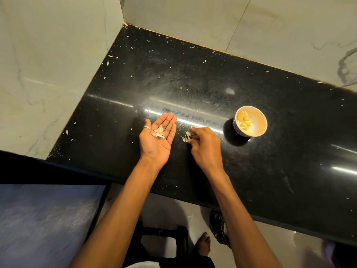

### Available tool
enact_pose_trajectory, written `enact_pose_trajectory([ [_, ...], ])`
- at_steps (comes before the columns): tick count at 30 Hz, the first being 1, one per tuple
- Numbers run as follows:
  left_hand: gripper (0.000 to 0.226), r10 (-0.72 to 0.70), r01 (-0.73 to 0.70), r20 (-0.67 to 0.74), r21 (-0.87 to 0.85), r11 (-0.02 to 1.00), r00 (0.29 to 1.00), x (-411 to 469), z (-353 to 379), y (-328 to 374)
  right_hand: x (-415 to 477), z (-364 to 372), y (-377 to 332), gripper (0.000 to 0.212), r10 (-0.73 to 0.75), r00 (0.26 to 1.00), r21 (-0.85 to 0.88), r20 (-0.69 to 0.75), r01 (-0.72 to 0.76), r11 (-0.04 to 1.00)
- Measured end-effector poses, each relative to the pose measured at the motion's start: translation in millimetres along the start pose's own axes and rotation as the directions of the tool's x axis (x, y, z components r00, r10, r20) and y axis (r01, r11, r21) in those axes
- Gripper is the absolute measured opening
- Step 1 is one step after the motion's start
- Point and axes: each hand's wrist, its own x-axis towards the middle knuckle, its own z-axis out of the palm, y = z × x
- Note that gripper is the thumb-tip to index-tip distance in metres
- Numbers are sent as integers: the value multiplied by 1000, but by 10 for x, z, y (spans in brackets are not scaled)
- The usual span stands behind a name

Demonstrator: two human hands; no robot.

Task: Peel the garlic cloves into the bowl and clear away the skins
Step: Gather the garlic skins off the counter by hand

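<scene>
1. Left hand: lies palm up over the worktop, fingers straight and together, gripping nothing. A small heap of garlic skins rests in the hollow of the palm. A ring sits on the digit at the hand's outer edge, probably the thumb.
2. Right hand: lies knuckles up, just beside the left hand, the two not touching. Its fingertips are curled down and pinch the skin scraps that lie on the worktop between the two hands. Whether the scraps are lifted off the surface cannot be told from this angle.
3. Bowl: stands upright on the worktop, to the right of the right hand and apart from it. Peeled garlic cloves, pale yellow, are gathered against its left inner wall.
4. Worktop: black, glossy, set into a corner of pale tiled walls; fine white flecks are scattered over it, thickest near the back edge.
5. Floor: seen below the front edge of the worktop, with a bare foot on it.
</scene>
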Motion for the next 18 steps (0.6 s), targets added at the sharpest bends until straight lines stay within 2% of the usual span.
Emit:
enact_pose_trajectory([
  [2,60,-1,1,5,3,1000,1000,5,-4,1,7,-39,66,37,-36,999,-37,34,38,999],
  [5,60,2,-2,7,0,1000,1000,14,-6,-12,-9,41,66,47,-129,965,-164,226,169,972],
  [7,60,4,-4,8,-5,1000,1000,17,6,-20,-24,100,39,44,-189,945,-225,267,252,941],
  [11,61,6,-5,17,-19,1000,1000,26,11,-9,-87,128,53,26,-279,940,-250,197,324,913],
  [18,61,-2,2,17,-34,999,1000,24,30,-14,-134,138,15,23,-277,946,-345,167,319,883],
])
